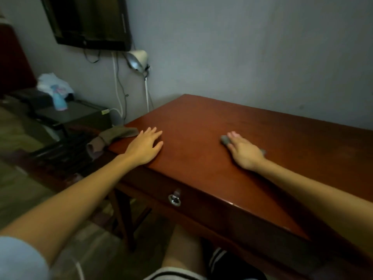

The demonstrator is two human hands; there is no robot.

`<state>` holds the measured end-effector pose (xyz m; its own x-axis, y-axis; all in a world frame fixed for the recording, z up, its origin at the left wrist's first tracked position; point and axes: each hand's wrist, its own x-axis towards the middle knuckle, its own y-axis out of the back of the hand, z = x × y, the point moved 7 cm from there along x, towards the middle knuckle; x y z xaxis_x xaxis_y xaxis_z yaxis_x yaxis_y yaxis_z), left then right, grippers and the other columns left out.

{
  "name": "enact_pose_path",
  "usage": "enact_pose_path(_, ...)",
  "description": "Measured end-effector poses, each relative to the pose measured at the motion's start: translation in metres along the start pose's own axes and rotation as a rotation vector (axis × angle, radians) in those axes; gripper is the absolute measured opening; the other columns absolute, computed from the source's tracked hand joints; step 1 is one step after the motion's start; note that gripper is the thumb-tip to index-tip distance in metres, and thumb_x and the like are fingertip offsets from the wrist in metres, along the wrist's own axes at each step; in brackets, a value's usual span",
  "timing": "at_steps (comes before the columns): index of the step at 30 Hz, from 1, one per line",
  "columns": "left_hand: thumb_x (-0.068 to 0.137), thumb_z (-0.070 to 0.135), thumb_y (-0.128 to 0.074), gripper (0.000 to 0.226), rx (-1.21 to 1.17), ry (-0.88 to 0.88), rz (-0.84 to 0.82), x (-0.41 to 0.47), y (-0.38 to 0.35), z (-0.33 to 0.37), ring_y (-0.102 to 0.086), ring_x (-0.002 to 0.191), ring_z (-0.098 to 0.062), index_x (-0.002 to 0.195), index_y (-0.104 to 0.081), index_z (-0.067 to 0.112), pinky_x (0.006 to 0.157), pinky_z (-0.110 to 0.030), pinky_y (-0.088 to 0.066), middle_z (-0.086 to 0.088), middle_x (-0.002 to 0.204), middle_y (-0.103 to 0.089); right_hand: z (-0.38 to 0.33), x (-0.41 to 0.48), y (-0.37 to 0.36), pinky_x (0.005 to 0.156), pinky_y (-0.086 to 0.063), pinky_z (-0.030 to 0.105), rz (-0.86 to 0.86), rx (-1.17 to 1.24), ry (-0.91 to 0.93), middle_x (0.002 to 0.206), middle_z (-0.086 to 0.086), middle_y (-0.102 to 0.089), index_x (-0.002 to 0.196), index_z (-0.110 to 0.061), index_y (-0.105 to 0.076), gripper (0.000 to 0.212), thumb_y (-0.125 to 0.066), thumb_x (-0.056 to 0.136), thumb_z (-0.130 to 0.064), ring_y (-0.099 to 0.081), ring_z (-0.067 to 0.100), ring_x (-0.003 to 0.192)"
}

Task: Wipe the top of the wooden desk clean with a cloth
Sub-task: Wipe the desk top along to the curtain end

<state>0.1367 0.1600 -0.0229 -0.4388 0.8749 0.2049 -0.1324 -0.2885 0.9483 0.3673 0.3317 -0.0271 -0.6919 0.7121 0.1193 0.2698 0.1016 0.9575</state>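
Observation:
The reddish-brown wooden desk fills the middle and right of the head view, its top bare and glossy. My right hand lies flat on the desk top, pressing a small grey cloth that shows only past my fingertips and at my wrist. My left hand rests flat, fingers apart, near the desk's left front corner and holds nothing. A brown rag hangs over the desk's left edge, just left of my left hand.
A drawer with a metal ring pull is in the desk front. Left of the desk stand a dark low cabinet with a plastic bag and a bottle. A wall TV, cables and a lamp hang behind. My knees are under the desk.

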Motion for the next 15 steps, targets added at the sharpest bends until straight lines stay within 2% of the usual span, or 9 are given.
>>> enact_pose_path(3,0.102,0.031,-0.037,0.053,0.041,0.077,0.027,-0.008,0.01,-0.026,-0.012,0.147,-0.024,0.151,-0.027,0.014,0.119,-0.036,-0.005,-0.01,0.159,-0.017,-0.108,-0.02,-0.032,0.116,-0.009,0.022,-0.031,0.024,0.292,0.159,0.003,-0.013,0.151,-0.017,-0.019,0.054,-0.034,0.102,-0.032,-0.015,0.015,0.146)
enact_pose_path(6,0.102,0.029,-0.038,0.053,0.091,0.135,0.069,-0.02,0.02,-0.046,-0.011,0.147,-0.024,0.151,-0.027,0.014,0.119,-0.038,-0.004,-0.01,0.159,-0.016,-0.19,-0.057,-0.049,0.116,-0.012,0.024,-0.02,0.064,0.586,0.158,0.005,-0.019,0.15,-0.017,-0.024,0.056,-0.045,0.098,-0.025,-0.021,0.017,0.145)
enact_pose_path(9,0.101,0.028,-0.039,0.053,0.148,0.13,0.144,-0.037,0.027,-0.055,-0.009,0.148,-0.023,0.151,-0.026,0.016,0.119,-0.038,-0.003,-0.009,0.16,-0.014,-0.222,-0.096,-0.066,0.114,-0.026,0.029,-0.197,0.12,0.837,0.153,0.002,-0.033,0.148,-0.018,-0.032,0.053,-0.046,0.097,-0.013,-0.032,0.017,0.14)
enact_pose_path(11,0.101,0.027,-0.04,0.054,0.172,0.105,0.194,-0.045,0.033,-0.06,-0.008,0.148,-0.021,0.151,-0.025,0.017,0.119,-0.037,-0.002,-0.007,0.16,-0.013,-0.214,-0.103,-0.056,0.113,-0.03,0.025,-0.227,0.183,0.871,0.15,0.0,-0.04,0.147,-0.018,-0.035,0.053,-0.045,0.096,-0.008,-0.037,0.012,0.137)
enact_pose_path(13,0.101,0.027,-0.039,0.054,0.16,0.125,0.204,-0.05,0.037,-0.07,-0.007,0.148,-0.021,0.152,-0.023,0.018,0.119,-0.04,-0.002,-0.006,0.16,-0.012,-0.191,-0.089,-0.02,0.112,-0.024,0.013,-0.074,0.312,0.82,0.146,0.0,-0.044,0.142,-0.015,-0.042,0.051,-0.046,0.093,-0.004,-0.039,0.009,0.134)
enact_pose_path(15,0.101,0.029,-0.038,0.055,0.123,0.188,0.177,-0.052,0.037,-0.085,-0.007,0.148,-0.022,0.152,-0.02,0.017,0.119,-0.043,-0.004,-0.007,0.16,-0.011,-0.152,-0.063,0.023,0.11,-0.023,0.011,0.144,0.382,0.73,0.143,0.0,-0.047,0.139,-0.014,-0.046,0.047,-0.046,0.093,-0.006,-0.04,0.008,0.131)
